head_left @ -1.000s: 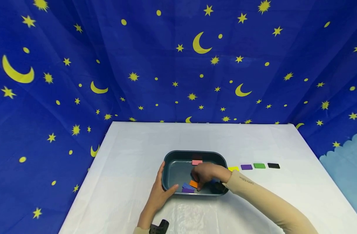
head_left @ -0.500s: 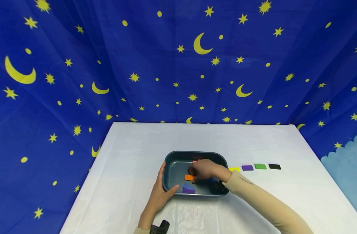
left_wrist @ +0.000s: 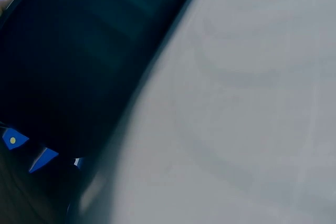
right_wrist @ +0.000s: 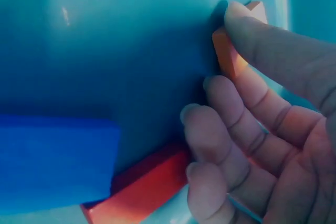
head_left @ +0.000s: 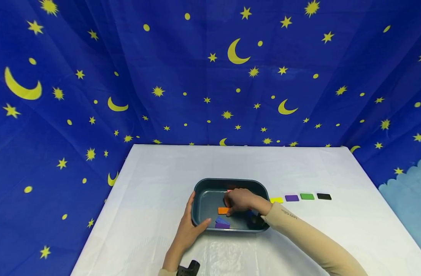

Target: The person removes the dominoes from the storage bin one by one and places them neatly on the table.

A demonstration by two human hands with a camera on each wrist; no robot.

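Reaching into a dark tray (head_left: 208,201), the right hand (head_left: 243,199) pinched an orange block (head_left: 222,210), its thumb on one side and a finger on the other. The right wrist view showed the remaining fingers (right_wrist: 210,135) of that hand bent, lying beside one another with nothing between them. The orange block was inside the tray, toward its middle, one end showing beyond the fingertips; whether it touched the tray floor could not be told.

The left hand (head_left: 189,226) rested on the tray's left end, its fingers straight along the outside wall and its thumb well apart from them, across the near rim. Its own wrist view was mostly dark wall and white surface, so it told little more.

Against the tray's near wall lay a purple block (head_left: 222,225), with a small blue block (head_left: 221,220) just behind it. A pink block (head_left: 229,191) sat by the far wall, partly hidden by the right hand. Below the bent fingers, the right wrist view showed a red block (right_wrist: 142,187) and, overlapping it, a large blue block (right_wrist: 52,163).

On the white worktop (head_left: 162,172), right of the tray, a yellow block (head_left: 276,200), a second purple block (head_left: 291,198), a green block (head_left: 307,196) and a black block (head_left: 324,196) formed a row.
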